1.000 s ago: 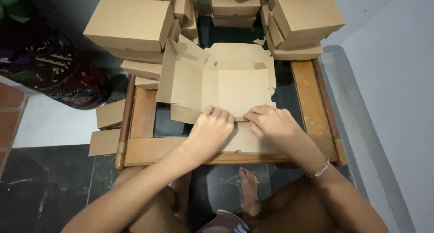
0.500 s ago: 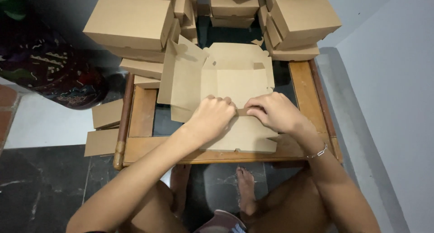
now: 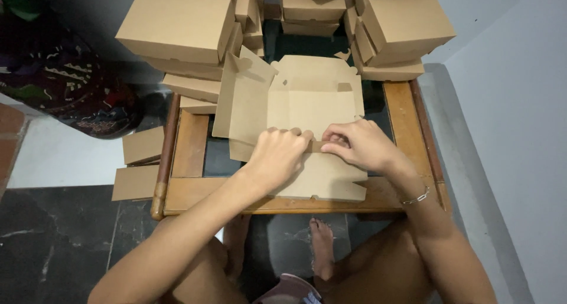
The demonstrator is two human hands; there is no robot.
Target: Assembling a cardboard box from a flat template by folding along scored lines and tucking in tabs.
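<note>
The fold line of the flat cardboard blank (image 3: 307, 103) lies hidden under both hands. Behind the blank, the stacked boxes (image 3: 177, 26) (at least 3 piles) run off the top edge.

We see soft, even indoor light, faint shadows under our arms, sharp focus, and slight wide-angle stretching at the edges.

Low wooden-framed table (image 3: 195, 193) with dark glass top. On it: one flat, partly folded cardboard box blank (image 3: 307, 103) at centre; stacks of finished brown boxes (image 3: 177, 26) from 10 to 2 o'clock. Dark stone floor (image 3: 53, 251) at 8 o'clock carries loose cardboard pieces (image 3: 139, 162).
</note>
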